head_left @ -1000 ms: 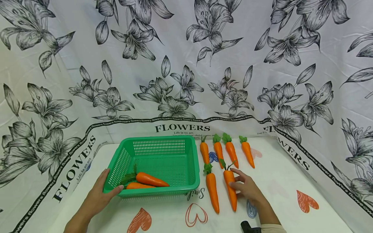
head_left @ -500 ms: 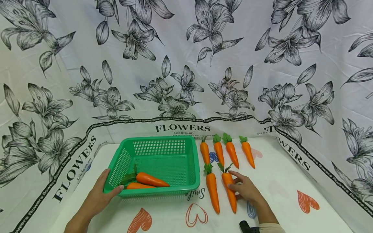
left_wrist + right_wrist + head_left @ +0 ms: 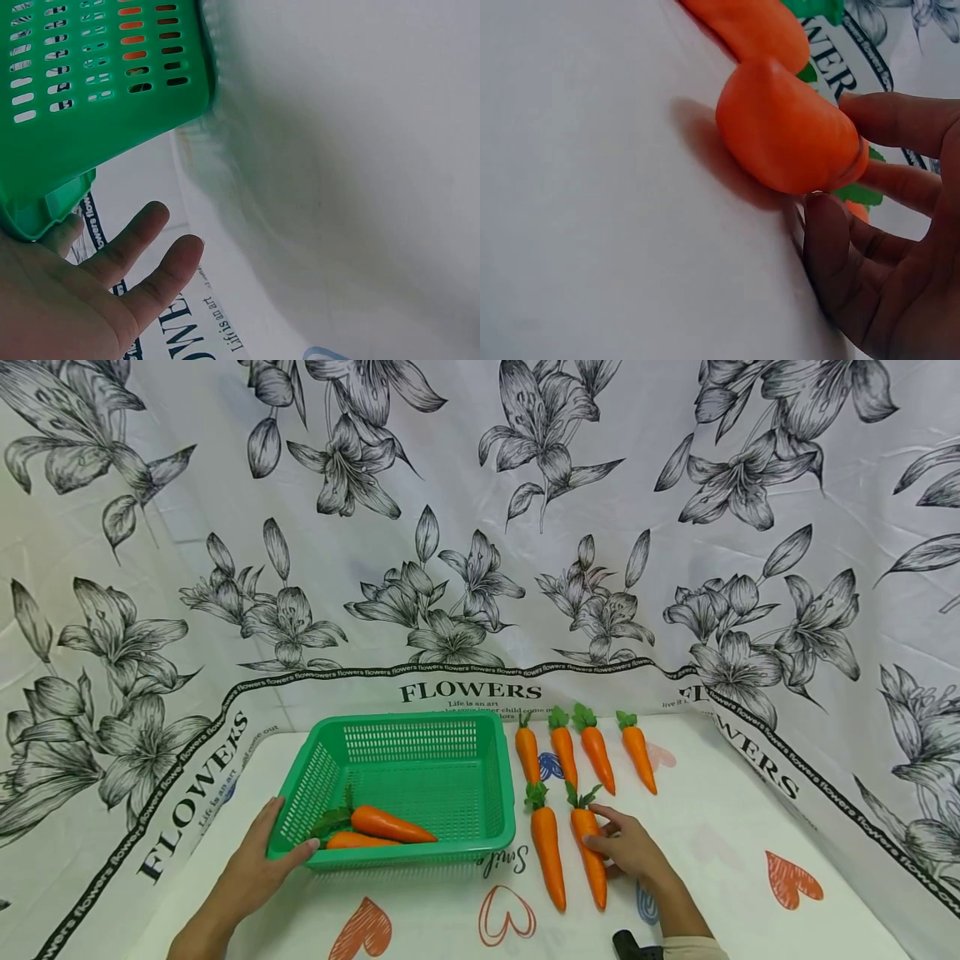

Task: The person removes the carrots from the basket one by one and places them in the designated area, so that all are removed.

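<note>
A green plastic basket (image 3: 420, 853) stands at centre left, with two carrots (image 3: 392, 823) lying near its front left corner. My left hand (image 3: 251, 870) holds that corner, thumb over the rim; in the left wrist view, some fingers extend below the basket's perforated wall (image 3: 112, 139). To the right of the basket, my right hand (image 3: 632, 852) pinches a leafy-topped carrot (image 3: 589, 852) between thumb and fingers. Close up, the right wrist view shows this carrot (image 3: 784, 131) end-on, just over or on the cloth. Beside it lies another carrot (image 3: 548, 858), leaves pointing away.
Behind the held carrot, several more carrots (image 3: 596, 750) lie in a row, leaves toward the back. A white tablecloth (image 3: 435, 910) printed with hearts covers the table. A flower-printed curtain (image 3: 465, 610) closes off the back and sides. A black device (image 3: 628, 946) sits at the right wrist.
My right hand has shifted the pinched carrot slightly left and nearer to me, so it lies closer to parallel with the neighbouring carrot. The left hand and basket have stayed put.
</note>
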### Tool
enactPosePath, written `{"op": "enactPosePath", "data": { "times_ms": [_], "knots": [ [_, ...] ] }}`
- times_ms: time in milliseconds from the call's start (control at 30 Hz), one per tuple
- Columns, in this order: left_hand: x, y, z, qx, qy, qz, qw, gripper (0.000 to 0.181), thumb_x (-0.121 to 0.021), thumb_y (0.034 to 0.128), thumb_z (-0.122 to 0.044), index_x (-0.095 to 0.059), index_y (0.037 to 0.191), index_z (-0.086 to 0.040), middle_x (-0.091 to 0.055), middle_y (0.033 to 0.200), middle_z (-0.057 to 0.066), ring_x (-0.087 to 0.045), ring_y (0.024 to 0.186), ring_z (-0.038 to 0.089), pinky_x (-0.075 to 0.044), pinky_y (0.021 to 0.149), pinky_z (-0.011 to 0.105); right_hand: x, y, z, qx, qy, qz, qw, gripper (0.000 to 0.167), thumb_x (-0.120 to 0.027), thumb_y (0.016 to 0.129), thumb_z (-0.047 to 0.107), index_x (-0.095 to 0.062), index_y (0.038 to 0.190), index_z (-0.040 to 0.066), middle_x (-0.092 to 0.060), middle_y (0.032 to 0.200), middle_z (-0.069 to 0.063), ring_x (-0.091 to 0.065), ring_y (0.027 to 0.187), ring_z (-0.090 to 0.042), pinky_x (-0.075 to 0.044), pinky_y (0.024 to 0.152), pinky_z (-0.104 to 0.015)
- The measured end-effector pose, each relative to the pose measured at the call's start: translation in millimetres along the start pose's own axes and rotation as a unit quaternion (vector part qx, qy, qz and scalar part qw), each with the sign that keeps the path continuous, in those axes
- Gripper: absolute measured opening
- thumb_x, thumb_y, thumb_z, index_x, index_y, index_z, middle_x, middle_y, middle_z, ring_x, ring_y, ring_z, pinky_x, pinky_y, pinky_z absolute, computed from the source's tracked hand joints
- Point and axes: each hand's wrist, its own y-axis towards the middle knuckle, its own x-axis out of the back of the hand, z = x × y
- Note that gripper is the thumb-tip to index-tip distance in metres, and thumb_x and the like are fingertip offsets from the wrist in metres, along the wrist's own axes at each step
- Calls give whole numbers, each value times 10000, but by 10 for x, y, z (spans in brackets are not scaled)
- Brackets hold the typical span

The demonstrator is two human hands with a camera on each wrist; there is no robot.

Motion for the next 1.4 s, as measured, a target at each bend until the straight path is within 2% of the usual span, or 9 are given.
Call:
{"op": "enactPosePath", "data": {
  "times_ms": [400, 567, 867, 1200, 1400],
  "knots": [
    [-4, -12, -14, 2, 10, -25, 10000, 1023, -641, 908, -464, 47, 1541, -47, -6, 1543, 310, -158, 1314, 581, -212, 935, 747, 26, -10, 17, 191, -263, -224, 9992, 624, -774, 819, 217, -523, 1387, 152, -536, 993, -125, -546, 693, -240, -526, 530, -368],
    [-3, 0, 2, 3, 23, -10, 10000, 1020, -632, 913, -466, 56, 1541, -50, 6, 1544, 309, -162, 1309, 583, -217, 931, 747, 41, -21, 12, 277, -267, -246, 9990, 613, -767, 824, 185, -526, 1386, 140, -542, 1013, -135, -547, 702, -241, -532, 534, -373],
    [-7, -9, 6, -34, -49, -42, 10000, 1020, -645, 908, -454, 45, 1543, -54, 4, 1547, 304, -134, 1327, 577, -192, 947, 745, 27, -30, 35, 163, -281, -156, 9993, 613, -765, 829, 209, -526, 1390, 148, -549, 1029, -134, -570, 726, -246, -545, 566, -369],
    [-8, -12, 12, -15, -87, -44, 10000, 1019, -648, 906, -451, 42, 1545, -60, 5, 1549, 300, -137, 1327, 574, -193, 949, 743, 65, -21, 48, 78, -566, -373, 9977, 653, -764, 828, 303, -503, 1405, 148, -573, 1040, -111, -562, 709, -228, -535, 583, -348],
    [-9, -15, 8, -37, -105, -35, 9999, 1019, -648, 908, -449, 48, 1545, -64, 7, 1550, 298, -140, 1326, 575, -200, 945, 743, 165, -90, 159, 416, -309, -451, 9976, 613, -720, 869, 260, -483, 1421, 140, -585, 1031, -98, -595, 737, -257, -547, 610, -358]
  ]
}}
